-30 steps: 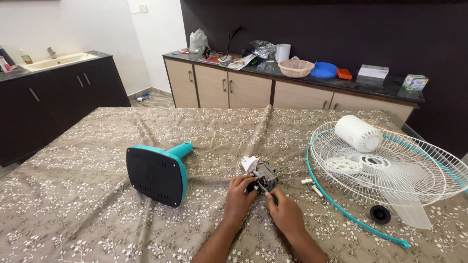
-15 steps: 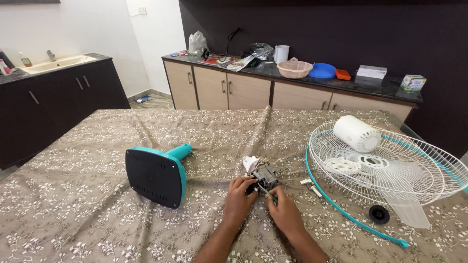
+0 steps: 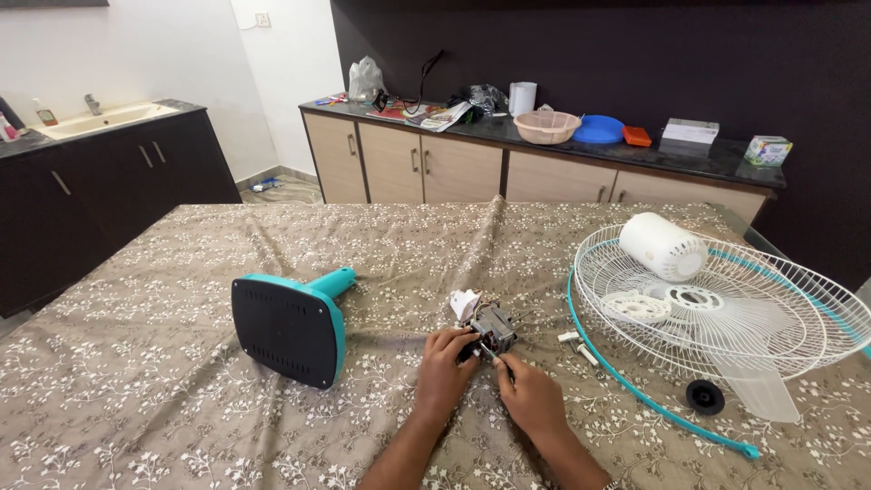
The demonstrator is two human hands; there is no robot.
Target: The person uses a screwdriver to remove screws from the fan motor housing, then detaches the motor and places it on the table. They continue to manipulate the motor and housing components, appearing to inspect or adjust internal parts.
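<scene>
Fan motor [image 3: 491, 326], a small metal block with wires, sits on the table [image 3: 163, 417] near its middle, on a flowered brown cloth. Left hand [image 3: 446, 370] grips its near left side, fingers curled against it. Right hand [image 3: 531, 396] pinches a thin tool at the motor's near edge. Teal fan base [image 3: 292, 324] lies just left; white wire guard [image 3: 726, 308] with loose blades and a white housing [image 3: 663, 246] rests to the right.

Very little differs from a second ago: both hands, left hand [image 3: 446, 370] and right hand [image 3: 529, 396], sit a touch lower in the frame's centre, fingers slightly reshuffled around the small fan motor [image 3: 491, 328].
</scene>
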